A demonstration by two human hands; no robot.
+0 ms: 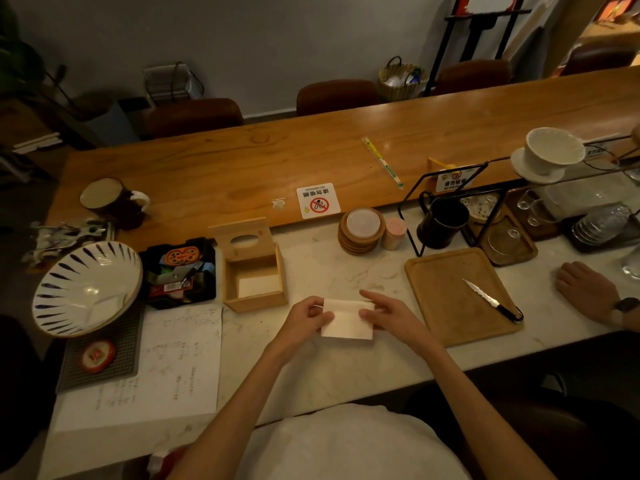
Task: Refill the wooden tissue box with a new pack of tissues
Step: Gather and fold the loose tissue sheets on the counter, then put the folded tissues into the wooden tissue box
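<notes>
The wooden tissue box (254, 299) stands open on the marble counter, left of my hands. Its lid (242, 239), with an oval slot, leans upright at the back. Something pale lies at the bottom of the box. A white pack of tissues (346, 320) is held just above the counter in front of me. My left hand (304, 318) grips its left edge. My right hand (388, 315) holds its right side, fingers over the top edge.
A wooden cutting board (450, 306) with a knife (491, 301) lies to the right. Another person's hand (585, 289) rests beyond it. A black tray of packets (180, 275), a striped bowl (86, 289) and paper sheets (166, 365) sit left. Coasters (362, 232) stand behind.
</notes>
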